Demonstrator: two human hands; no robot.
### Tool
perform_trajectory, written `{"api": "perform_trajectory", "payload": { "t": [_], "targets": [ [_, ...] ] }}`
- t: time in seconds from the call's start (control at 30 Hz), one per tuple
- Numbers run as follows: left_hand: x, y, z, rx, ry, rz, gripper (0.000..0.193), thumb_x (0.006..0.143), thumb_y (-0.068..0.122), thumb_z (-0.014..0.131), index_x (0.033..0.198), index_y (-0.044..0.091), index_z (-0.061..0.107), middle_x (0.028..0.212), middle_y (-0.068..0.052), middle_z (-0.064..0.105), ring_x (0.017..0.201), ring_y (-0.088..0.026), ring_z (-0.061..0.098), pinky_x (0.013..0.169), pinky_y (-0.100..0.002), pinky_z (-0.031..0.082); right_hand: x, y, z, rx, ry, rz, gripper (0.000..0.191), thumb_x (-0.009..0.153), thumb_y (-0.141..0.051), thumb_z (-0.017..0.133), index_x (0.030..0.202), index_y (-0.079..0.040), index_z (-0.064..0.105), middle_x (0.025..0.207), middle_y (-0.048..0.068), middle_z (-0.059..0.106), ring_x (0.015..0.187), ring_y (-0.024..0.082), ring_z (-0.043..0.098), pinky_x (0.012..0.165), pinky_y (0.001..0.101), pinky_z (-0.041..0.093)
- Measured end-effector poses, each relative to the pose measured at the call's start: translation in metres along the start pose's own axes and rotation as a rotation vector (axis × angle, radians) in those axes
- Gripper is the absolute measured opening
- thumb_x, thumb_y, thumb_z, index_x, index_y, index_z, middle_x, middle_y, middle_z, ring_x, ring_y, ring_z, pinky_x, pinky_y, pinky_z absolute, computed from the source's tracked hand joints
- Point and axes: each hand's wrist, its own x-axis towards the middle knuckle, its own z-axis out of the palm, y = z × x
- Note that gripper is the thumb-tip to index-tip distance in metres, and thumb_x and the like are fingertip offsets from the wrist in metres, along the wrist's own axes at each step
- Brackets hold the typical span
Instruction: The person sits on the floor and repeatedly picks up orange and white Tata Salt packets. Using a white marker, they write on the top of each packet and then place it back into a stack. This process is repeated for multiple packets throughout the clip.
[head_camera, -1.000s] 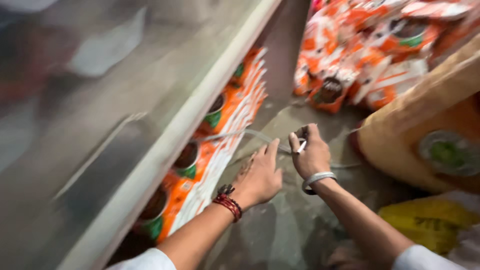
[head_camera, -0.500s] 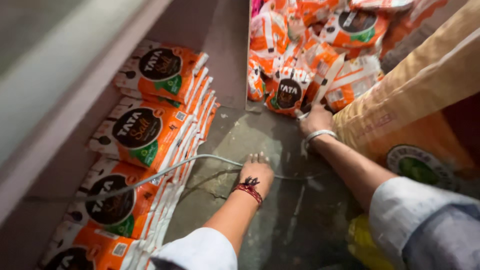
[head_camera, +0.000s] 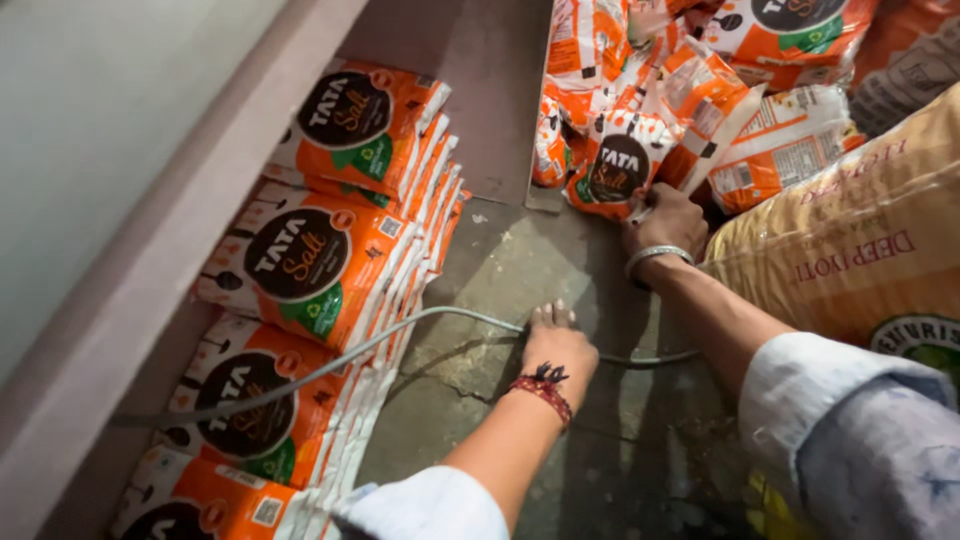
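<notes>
My left hand (head_camera: 556, 345) rests palm down on the cracked concrete floor (head_camera: 480, 290), fingers spread, on a thin grey cable (head_camera: 400, 335) that runs across the floor. A red thread band circles that wrist. My right hand (head_camera: 668, 220), with a silver bangle, reaches to a loose pile of orange and white packets (head_camera: 700, 90) and has its fingers closed on the lower edge of one orange packet (head_camera: 618, 170).
Stacked orange and white packets (head_camera: 320, 260) lie in rows under a shelf edge (head_camera: 140, 290) on the left. A large tan woven sack (head_camera: 860, 250) lies on the right, against my right arm. Something yellow (head_camera: 765, 500) shows at the bottom right.
The view has swung down and left from the shelf to the floor. My right hand has moved from the cable up to the packet pile; my left hand stays flat on the floor.
</notes>
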Motion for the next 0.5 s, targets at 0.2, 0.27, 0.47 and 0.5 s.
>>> {"api": "perform_trajectory", "payload": {
  "t": [0.2,0.27,0.47,0.5],
  "targets": [
    [-0.02,-0.008,-0.016,-0.035,0.176,-0.014,0.071,0.089,0.029,0.061,0.152,0.003,0.044,0.162,-0.022,0.034,0.15,-0.037,0.03,0.122,-0.057,0.018,-0.032,-0.012,-0.028,0.129,0.054,-0.271,0.028,0.091,-0.036,0.071,0.1,-0.011,0.075,0.091,0.019,0.073,0.088,0.042,0.07,0.082,0.0507,0.054],
    [-0.046,-0.026,-0.018,0.084,0.247,0.08,0.109,0.06,0.043,0.085,0.152,0.006,0.038,0.159,-0.018,0.032,0.148,-0.036,0.026,0.115,-0.06,0.017,-0.047,-0.014,-0.047,0.154,0.041,-0.24,0.026,0.088,-0.036,0.07,0.099,-0.013,0.077,0.089,0.018,0.074,0.086,0.04,0.071,0.082,0.0496,0.055],
    [-0.154,-0.012,0.001,-0.016,0.749,0.207,0.067,0.082,0.018,0.068,0.147,0.01,0.055,0.151,-0.011,0.054,0.147,-0.027,0.039,0.125,-0.051,0.024,-0.123,-0.023,-0.11,0.267,-0.21,-0.298,0.026,0.086,-0.035,0.068,0.097,-0.013,0.076,0.086,0.015,0.074,0.08,0.035,0.073,0.077,0.044,0.056],
    [-0.167,-0.013,0.004,-0.083,0.716,0.203,0.065,0.078,0.018,0.068,0.141,0.007,0.057,0.146,-0.013,0.056,0.143,-0.029,0.043,0.122,-0.051,0.028,-0.135,-0.028,-0.121,0.279,-0.252,-0.334,0.026,0.085,-0.035,0.069,0.097,-0.013,0.076,0.087,0.016,0.074,0.079,0.034,0.073,0.076,0.0431,0.057]
  ]
}}
